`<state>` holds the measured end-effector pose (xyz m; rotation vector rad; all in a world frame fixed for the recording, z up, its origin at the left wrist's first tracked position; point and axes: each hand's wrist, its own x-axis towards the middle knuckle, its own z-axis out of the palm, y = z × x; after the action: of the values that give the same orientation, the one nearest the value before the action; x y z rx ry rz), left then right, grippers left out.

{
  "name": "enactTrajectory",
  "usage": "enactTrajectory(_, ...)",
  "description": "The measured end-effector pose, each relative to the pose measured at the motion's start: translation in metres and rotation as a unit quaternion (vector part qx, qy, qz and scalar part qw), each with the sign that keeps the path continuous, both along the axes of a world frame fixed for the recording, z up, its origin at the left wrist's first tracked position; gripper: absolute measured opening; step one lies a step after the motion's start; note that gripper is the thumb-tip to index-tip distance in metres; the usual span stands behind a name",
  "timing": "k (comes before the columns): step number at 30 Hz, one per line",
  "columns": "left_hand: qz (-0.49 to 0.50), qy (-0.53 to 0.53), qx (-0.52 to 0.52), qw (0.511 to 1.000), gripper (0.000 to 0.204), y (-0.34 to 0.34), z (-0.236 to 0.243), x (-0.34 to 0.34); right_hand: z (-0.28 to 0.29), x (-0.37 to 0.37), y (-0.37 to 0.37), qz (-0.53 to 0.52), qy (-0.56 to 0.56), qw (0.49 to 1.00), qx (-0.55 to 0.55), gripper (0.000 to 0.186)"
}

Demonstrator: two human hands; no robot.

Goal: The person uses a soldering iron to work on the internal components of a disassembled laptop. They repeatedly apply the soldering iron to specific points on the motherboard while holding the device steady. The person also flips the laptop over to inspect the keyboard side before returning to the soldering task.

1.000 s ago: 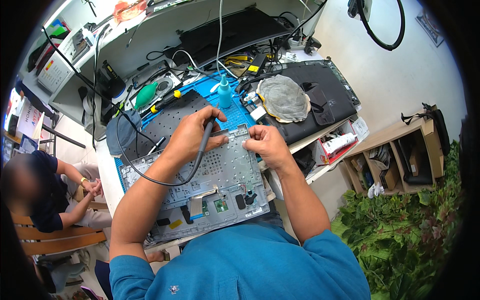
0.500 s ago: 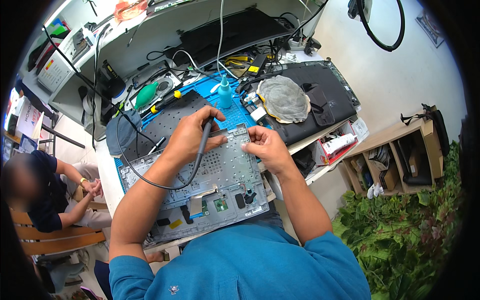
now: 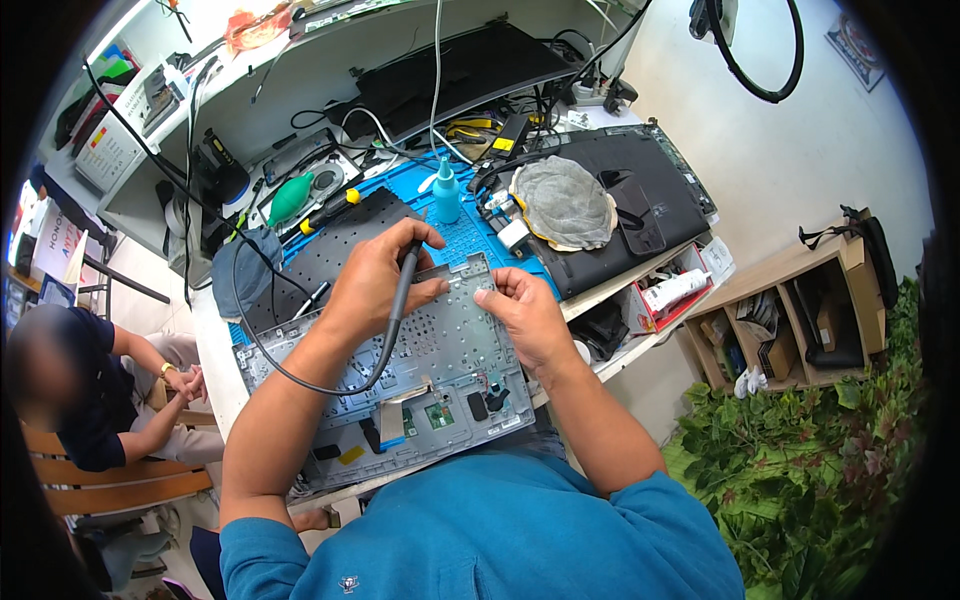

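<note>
A grey laptop palm-rest panel (image 3: 470, 345) lies tilted in front of me, its inner side up, with many small posts and holes. My left hand (image 3: 385, 275) is closed round the dark handle of a corded soldering iron (image 3: 403, 290). Its cable loops down over my left forearm, and the fingertips hover at or touch the panel's far part; contact is unclear. At the far right corner, my right hand (image 3: 525, 318) pinches the panel's edge, thumb on top. A flat ribbon cable (image 3: 393, 420) and a small green board (image 3: 438, 415) sit in the panel's near part.
Beyond the panel are a black perforated cover (image 3: 355, 240), a blue mat (image 3: 465, 235), a teal bottle (image 3: 446, 195) and a green blower bulb (image 3: 291, 198). A grey cloth pad (image 3: 565, 200) rests on a black device (image 3: 650, 175). Another person (image 3: 90, 390) sits at left.
The panel has shifted slightly toward me and left, with my right hand moving along with it. My right thumb lies a little farther over the panel. My left hand still holds the soldering iron.
</note>
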<state>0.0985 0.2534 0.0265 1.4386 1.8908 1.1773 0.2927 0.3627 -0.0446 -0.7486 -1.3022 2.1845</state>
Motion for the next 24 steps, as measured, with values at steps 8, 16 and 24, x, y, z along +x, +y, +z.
enactTrajectory(8,-0.002,0.004,-0.016,1.000,0.045,0.001,-0.001,0.001,0.009,-0.002,-0.005,0.003,-0.020,1.000,0.022,0.024)
enactTrajectory(16,0.049,0.019,0.033,0.998,0.032,-0.006,0.003,0.004,0.000,-0.003,0.003,0.026,-0.034,0.998,0.049,0.024)
enactTrajectory(24,0.032,-0.062,0.170,0.983,0.038,-0.028,0.015,0.001,-0.009,-0.004,0.003,0.005,-0.032,0.997,0.065,0.023)
